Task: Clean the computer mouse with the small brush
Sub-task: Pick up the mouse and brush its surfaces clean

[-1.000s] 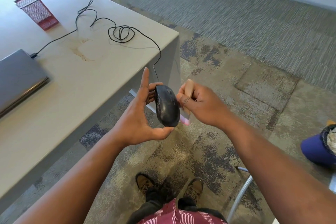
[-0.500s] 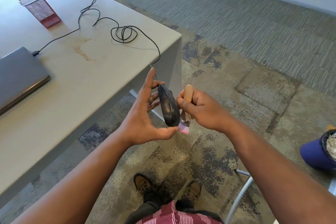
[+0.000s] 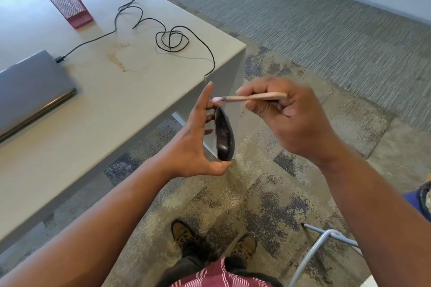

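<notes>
Mid-clean, by my read: black wired mouse (image 3: 224, 134) held on edge off the desk corner (image 3: 240, 53), left hand (image 3: 191, 144) pinching it thumb below, fingers behind, index straight. Right hand (image 3: 289, 116) curled round small wooden brush (image 3: 250, 98); pink bristles just above mouse's top end, contact unclear through blur. How much is brushed: cannot tell. Open floor right; cable (image 3: 172, 39) tethers leftward.
</notes>
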